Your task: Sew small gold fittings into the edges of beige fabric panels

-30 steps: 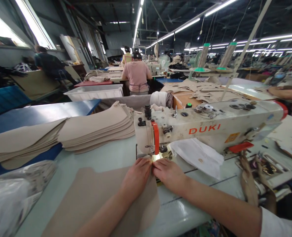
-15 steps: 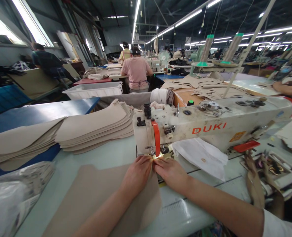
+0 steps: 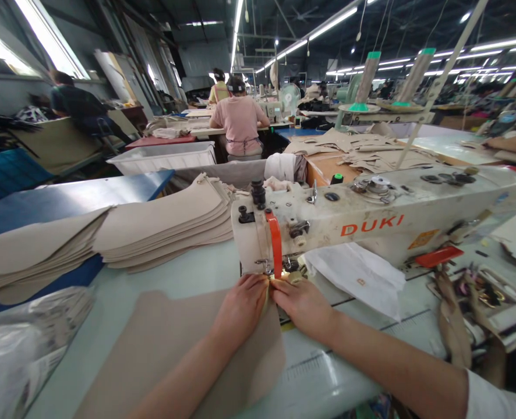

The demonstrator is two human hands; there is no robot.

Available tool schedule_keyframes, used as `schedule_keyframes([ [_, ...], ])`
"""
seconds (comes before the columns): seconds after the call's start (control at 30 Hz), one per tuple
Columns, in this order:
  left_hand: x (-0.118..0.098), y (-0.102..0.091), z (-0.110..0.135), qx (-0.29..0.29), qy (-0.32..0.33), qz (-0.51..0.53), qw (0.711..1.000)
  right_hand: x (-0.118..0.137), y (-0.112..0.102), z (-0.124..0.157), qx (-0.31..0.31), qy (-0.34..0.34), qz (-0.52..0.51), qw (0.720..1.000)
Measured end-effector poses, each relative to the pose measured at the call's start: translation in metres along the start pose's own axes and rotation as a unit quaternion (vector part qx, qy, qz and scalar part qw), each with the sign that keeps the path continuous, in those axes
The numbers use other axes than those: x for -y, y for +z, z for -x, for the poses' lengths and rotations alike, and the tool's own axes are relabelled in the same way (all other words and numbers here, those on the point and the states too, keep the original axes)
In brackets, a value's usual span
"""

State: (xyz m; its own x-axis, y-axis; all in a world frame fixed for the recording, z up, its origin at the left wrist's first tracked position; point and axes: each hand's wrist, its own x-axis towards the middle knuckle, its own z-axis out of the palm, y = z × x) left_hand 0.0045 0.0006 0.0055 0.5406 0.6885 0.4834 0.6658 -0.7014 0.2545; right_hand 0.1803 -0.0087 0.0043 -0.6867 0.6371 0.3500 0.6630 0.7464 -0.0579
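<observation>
Both my hands are at the needle end of a white sewing machine [image 3: 319, 215] marked DUKI. My left hand [image 3: 243, 305] has its fingers closed on the upper edge of a beige fabric panel [image 3: 166, 343], which spreads over the table towards me. Close beside it, my right hand [image 3: 304, 305] pinches the same edge, its fingertips just under the machine's red guard strip [image 3: 274, 244]. The fingers hide the needle and the stitching spot. A small light glows there.
Left of the machine lie stacks of beige panels [image 3: 166, 224] and a clear plastic bag [image 3: 17, 349]. A white cloth [image 3: 356, 273] rests against the machine bed. To the right is a tray [image 3: 489, 297] of small items. Co-workers sit further back, one in a pink shirt [image 3: 243, 122].
The view has shifted slightly. Both hands stay at the needle end, and the panel under them shows hardly any movement.
</observation>
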Motion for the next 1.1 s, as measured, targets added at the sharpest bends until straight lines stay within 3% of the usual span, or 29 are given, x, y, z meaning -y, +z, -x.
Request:
schedule_keyframes([
  [0.37,-0.003,-0.002,0.001,0.006,-0.001,-0.007,1.000,0.002,0.002,0.002,0.010,0.017,-0.003,1.000],
  [0.53,-0.008,-0.005,0.007,0.003,-0.022,-0.034,0.999,0.003,-0.001,0.006,-0.002,-0.012,-0.026,1.000],
  [0.77,-0.008,-0.005,0.013,0.042,0.006,-0.085,0.995,0.003,-0.001,0.007,0.010,-0.041,-0.035,0.998],
  [1.1,-0.001,-0.002,0.015,0.048,0.038,-0.110,0.992,0.002,0.000,0.003,0.033,-0.033,-0.030,0.998],
])
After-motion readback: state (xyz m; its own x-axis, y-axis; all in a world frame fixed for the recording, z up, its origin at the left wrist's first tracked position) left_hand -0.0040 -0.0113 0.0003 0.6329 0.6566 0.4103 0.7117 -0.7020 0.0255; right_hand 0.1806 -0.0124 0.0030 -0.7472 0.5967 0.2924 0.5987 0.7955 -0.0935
